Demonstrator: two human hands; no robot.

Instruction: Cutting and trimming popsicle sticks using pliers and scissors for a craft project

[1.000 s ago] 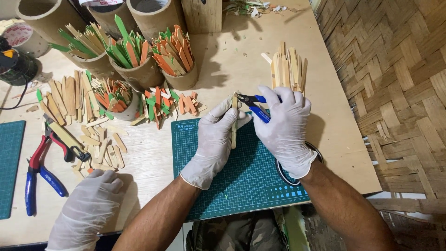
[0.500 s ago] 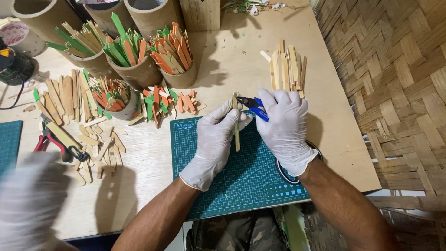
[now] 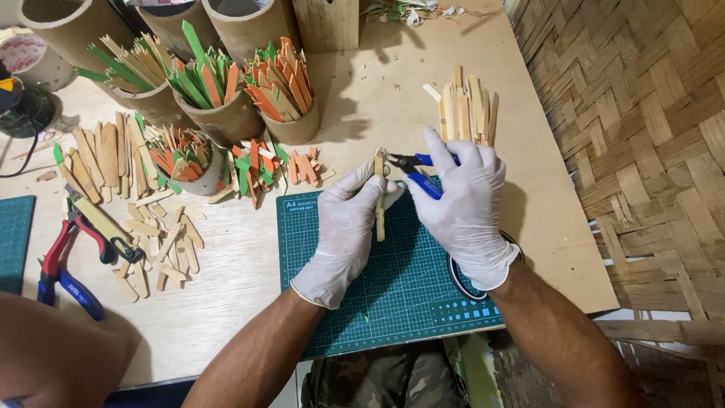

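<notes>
Two gloved hands work over the green cutting mat (image 3: 393,295) near the middle of the table (image 3: 362,106). My left hand (image 3: 343,230) grasps a plain bamboo stick (image 3: 379,198), fingers closed around its middle, holding it upright above the mat's far edge. My right hand (image 3: 461,208) is clenched on the blue-handled cutters (image 3: 415,170); their dark tip sits right at the stick's top end, touching or just beside it, I cannot tell which. A bundle of plain sticks (image 3: 468,106) lies far right of the hands. Far left stand tubes of green and orange sticks (image 3: 219,79). Loose sticks (image 3: 158,242) and red-and-blue pliers (image 3: 64,261) lie at left. Another person's arm (image 3: 53,355) shows near left.
</notes>
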